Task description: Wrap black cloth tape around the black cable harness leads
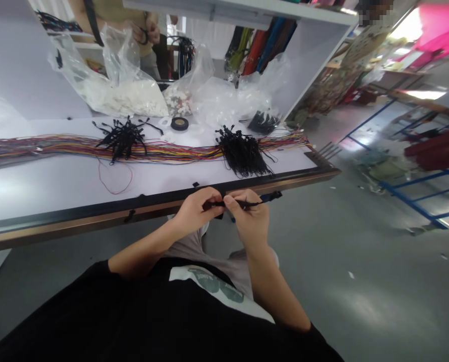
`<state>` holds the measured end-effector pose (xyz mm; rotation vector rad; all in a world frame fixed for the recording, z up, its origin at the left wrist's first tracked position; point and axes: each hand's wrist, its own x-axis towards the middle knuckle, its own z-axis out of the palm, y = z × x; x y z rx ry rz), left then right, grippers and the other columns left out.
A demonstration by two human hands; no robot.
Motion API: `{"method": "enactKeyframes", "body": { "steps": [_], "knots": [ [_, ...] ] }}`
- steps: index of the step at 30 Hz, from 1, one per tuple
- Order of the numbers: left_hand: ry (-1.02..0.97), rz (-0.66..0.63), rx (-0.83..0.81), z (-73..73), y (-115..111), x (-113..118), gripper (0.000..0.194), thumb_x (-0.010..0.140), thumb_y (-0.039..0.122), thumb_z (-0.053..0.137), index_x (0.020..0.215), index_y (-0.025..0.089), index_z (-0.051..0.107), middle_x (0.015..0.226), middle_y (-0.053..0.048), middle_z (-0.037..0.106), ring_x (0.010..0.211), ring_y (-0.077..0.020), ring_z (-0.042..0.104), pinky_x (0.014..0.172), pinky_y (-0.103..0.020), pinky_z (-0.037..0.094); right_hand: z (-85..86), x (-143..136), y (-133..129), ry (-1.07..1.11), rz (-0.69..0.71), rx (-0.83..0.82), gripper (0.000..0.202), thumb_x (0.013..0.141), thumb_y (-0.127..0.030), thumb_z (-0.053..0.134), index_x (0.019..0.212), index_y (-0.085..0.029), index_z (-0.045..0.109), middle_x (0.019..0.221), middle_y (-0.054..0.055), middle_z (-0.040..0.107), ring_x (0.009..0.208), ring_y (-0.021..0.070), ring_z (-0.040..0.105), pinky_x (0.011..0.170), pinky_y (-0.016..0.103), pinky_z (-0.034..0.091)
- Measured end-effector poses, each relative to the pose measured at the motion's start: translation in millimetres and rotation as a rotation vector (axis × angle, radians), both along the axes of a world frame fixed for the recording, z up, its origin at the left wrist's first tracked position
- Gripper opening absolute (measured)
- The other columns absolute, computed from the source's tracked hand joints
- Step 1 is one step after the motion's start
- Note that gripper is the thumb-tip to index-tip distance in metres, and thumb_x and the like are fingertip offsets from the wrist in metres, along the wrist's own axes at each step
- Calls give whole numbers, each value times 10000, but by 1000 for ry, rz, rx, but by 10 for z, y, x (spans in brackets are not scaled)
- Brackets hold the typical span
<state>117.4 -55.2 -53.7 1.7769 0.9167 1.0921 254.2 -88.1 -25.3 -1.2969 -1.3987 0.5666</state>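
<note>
Just past the table's front edge, my left hand (pixel 201 205) and my right hand (pixel 247 213) are close together, both closed on a thin black cable (pixel 252 204). Its dark end (pixel 275 196) sticks out to the right of my right hand. The part between my fingers is mostly hidden. On the table beyond my hands lies a pile of short black cables (pixel 245 153). A smaller pile of black cables with connector ends (pixel 122 138) sits to the left. Both piles rest on a long bundle of coloured wires (pixel 179 152).
Behind the wires are a roll of black tape (pixel 179 123), a clear bag of white parts (pixel 122 98) and more plastic bags (pixel 224 98). The table's raised dark edge (pixel 152 201) runs before me. Another person (pixel 133 30) stands behind the shelf. Blue metal frames (pixel 416 201) stand at right.
</note>
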Motion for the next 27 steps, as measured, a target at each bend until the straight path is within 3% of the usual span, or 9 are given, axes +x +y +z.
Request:
{"method": "enactKeyframes", "body": {
  "steps": [5,8,10,13,17,20,23,25,27],
  "knots": [
    [-13,107,181,-35,10,33,126,759,188,526,635,190,546,666,-5,592,658,-130,543,638,-255,426,-39,-15,30,-26,67,-92,120,715,-303,631,694,-219,547,662,-34,568,606,124,525,586,264,413],
    [-87,131,170,-50,-45,71,100,767,182,512,673,187,545,677,-8,586,660,-127,551,641,-261,434,-66,-20,39,-21,90,-81,112,756,-311,592,713,-222,539,651,-36,561,580,121,527,571,261,414],
    [-213,131,15,-25,-82,81,55,753,200,549,806,187,539,738,-4,584,647,-116,559,630,-264,453,-78,-10,46,-57,35,-23,124,775,-305,570,693,-221,532,614,-38,548,570,124,525,572,264,416],
    [-429,43,-366,44,-65,39,379,714,321,640,1015,186,455,781,4,566,565,-102,561,520,-249,461,-74,21,57,-178,-31,66,139,758,-300,595,660,-216,544,620,-30,574,605,132,542,604,267,426],
    [-461,-290,-712,73,81,-43,538,642,607,625,865,130,516,619,13,529,427,-84,499,372,-200,351,-33,42,48,-237,61,56,167,738,-324,617,630,-217,547,625,-22,615,600,133,560,589,260,433],
    [-516,-341,-782,38,129,-22,548,586,637,640,769,131,537,599,1,540,437,-72,485,368,-185,311,-1,36,30,-212,78,-4,174,712,-319,632,606,-214,543,613,-16,631,589,132,568,583,260,439],
    [-563,-234,-632,20,51,18,512,601,614,644,758,141,525,643,-11,550,528,-92,510,466,-219,405,-8,35,28,-56,28,-113,222,727,-350,610,589,-205,515,539,-20,603,516,118,541,524,248,420],
    [-488,-158,-391,28,-30,-6,525,574,554,707,852,146,530,753,-32,574,686,-143,561,627,-282,482,-36,50,43,89,1,-181,260,736,-388,598,591,-205,485,467,-42,551,433,98,486,464,231,386],
    [-295,-160,-107,42,-86,-76,653,487,465,795,991,154,519,966,-83,573,942,-229,553,843,-378,470,-68,80,66,153,-39,-209,291,728,-425,604,593,-205,469,420,-67,492,383,82,428,431,221,351]
  ]
}}
